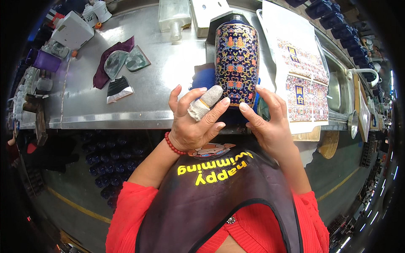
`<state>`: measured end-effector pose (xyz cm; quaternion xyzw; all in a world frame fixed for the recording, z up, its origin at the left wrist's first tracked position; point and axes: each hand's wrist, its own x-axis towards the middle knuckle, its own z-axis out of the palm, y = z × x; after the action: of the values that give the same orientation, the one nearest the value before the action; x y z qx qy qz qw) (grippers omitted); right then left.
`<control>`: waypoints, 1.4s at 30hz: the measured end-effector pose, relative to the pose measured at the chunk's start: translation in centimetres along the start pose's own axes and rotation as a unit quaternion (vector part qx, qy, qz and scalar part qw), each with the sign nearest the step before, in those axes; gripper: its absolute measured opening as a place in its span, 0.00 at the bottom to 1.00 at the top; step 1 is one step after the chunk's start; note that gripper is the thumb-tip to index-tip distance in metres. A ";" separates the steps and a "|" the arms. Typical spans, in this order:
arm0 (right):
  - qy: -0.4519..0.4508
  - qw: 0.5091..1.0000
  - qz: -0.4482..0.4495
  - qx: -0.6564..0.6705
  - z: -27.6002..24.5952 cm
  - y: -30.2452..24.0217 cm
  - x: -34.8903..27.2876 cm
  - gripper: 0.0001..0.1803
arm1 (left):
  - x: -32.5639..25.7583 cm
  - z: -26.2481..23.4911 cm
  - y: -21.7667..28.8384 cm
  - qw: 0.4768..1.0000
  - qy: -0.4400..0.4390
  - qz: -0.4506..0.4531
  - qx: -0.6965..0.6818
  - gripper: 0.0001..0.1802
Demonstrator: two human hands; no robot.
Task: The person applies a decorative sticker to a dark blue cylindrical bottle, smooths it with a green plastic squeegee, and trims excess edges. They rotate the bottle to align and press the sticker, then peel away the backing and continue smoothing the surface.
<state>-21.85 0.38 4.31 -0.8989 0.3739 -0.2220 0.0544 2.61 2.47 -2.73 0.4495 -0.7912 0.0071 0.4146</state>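
Observation:
A dark blue bottle (237, 55) with a colourful floral pattern lies on a blue cloth (204, 80), its neck pointing away from me. Around its near end are both hands. My left hand (195, 116) has its fingers spread, with fingertips at the bottle's lower left edge; one finger wears a grey cover (212, 96) tied on with a yellowish band. My right hand (272, 122) rests its thumb on the bottle's near edge and a finger along the right side, lightly gripping that corner. Right of the bottle are printed pattern sheets (300, 90) in matching colours.
On the metal table (160, 84) lie a maroon cloth (106, 69), grey-green pads (116, 63) and a black-and-white piece (119, 88). A clear glass bottle (174, 19) lies farther back. White jugs (72, 30) stand far left. A sink (335, 88) with a white tap (367, 72) is at right.

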 end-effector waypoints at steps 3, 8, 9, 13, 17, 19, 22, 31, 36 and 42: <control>0.001 1.000 -0.002 0.002 0.0 0.0 0.1 0.36 | 0.0 0.0 0.0 1.000 0.000 0.002 0.000 0.22; 0.001 1.000 -0.006 -0.005 0.0 0.1 0.2 0.35 | 0.1 0.0 0.1 1.000 0.000 0.002 0.000 0.21; 0.001 1.000 -0.007 -0.004 -0.1 0.1 0.2 0.35 | 0.1 0.1 0.2 1.000 0.005 0.003 -0.002 0.21; 0.004 1.000 -0.005 -0.009 -0.1 0.2 0.1 0.35 | 0.3 0.1 0.5 1.000 -0.001 0.015 0.012 0.20; -0.004 1.000 0.002 0.001 -0.1 0.2 -0.1 0.37 | 0.3 0.1 0.5 1.000 -0.004 0.017 0.015 0.20; -0.003 1.000 0.011 0.008 0.0 0.3 -0.1 0.38 | 0.2 0.1 0.5 1.000 0.002 0.020 0.016 0.20; -0.007 1.000 0.005 -0.002 0.0 0.5 0.0 0.40 | 0.2 0.3 0.5 1.000 0.009 0.024 0.016 0.20; 0.033 0.999 0.015 0.035 -1.8 1.2 2.1 0.37 | 0.4 0.4 0.7 0.999 0.028 0.020 0.020 0.22; -0.001 0.998 -0.006 0.064 -4.8 1.7 6.1 0.20 | 0.4 0.6 0.8 0.999 0.040 0.019 0.007 0.23; -0.132 0.976 -0.025 0.171 -5.5 4.0 13.1 0.12 | 0.2 0.8 0.8 0.999 0.039 0.024 0.001 0.23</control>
<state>-18.70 -11.23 12.86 -0.9068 0.2974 -0.1630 0.2505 1.43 2.48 -2.85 0.4302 -0.7850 0.0352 0.4444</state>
